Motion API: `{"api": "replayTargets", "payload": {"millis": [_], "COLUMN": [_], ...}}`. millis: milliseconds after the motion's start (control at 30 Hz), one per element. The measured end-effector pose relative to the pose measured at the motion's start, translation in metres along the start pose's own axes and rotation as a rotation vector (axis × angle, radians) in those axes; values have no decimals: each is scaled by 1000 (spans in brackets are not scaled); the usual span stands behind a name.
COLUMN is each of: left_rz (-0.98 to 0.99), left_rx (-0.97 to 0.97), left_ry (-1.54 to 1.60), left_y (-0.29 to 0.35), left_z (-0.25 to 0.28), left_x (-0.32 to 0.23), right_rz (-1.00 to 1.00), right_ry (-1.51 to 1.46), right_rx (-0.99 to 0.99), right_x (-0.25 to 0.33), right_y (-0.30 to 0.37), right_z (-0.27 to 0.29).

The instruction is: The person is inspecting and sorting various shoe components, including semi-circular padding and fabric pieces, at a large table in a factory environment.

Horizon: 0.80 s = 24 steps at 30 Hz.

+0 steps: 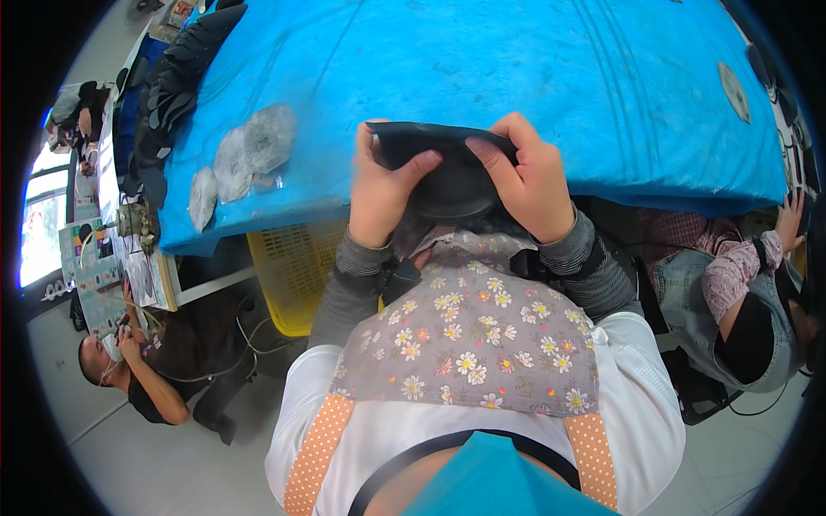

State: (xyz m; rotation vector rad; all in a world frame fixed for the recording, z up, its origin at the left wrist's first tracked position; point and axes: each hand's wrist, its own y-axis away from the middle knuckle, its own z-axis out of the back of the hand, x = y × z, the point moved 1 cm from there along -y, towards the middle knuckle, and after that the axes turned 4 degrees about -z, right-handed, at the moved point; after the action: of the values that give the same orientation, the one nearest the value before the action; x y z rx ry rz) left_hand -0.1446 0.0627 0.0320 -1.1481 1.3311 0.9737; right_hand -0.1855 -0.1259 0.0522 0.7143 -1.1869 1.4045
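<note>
Both my hands hold a black, flexible, curved piece (pixel 449 193) over my lap, at the near edge of the blue-covered table. My left hand (pixel 381 196) grips its left end, thumb on the near face and fingers behind. On the right end my right hand (pixel 535 185) pinches it the same way. Its upper edge is stretched between the hands, while the lower part bulges down toward my apron (pixel 469 344). Whether it is a shoe part I cannot tell.
A long row of overlapping black sole-shaped pieces (pixel 172 95) lines the table's left side. Greyish translucent round pieces (pixel 267 138) lie on the blue cover (pixel 413 52), with another (pixel 734 90) far right. A yellow basket (pixel 292 279) stands below the table. People sit left and right.
</note>
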Motion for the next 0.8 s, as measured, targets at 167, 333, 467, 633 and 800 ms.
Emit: {"api": "replayTargets", "payload": {"millis": [167, 333, 467, 633, 800], "left_rz": [-58, -11, -66, -33, -80], "left_rx": [-59, -95, 143, 133, 48], "left_ry": [102, -16, -120, -38, 171], "left_y": [-1, -3, 4, 2, -4], "left_z": [8, 13, -9, -4, 4], "left_x": [3, -3, -3, -7, -1], "right_rz": [-106, 6, 327, 310, 184], "right_ry": [-274, -235, -4, -27, -188], "right_rx": [20, -83, -192, -169, -189], "right_x": [-13, -15, -9, -10, -15], "right_y": [-3, -1, 2, 3, 5], "right_z": [6, 4, -1, -3, -2]}}
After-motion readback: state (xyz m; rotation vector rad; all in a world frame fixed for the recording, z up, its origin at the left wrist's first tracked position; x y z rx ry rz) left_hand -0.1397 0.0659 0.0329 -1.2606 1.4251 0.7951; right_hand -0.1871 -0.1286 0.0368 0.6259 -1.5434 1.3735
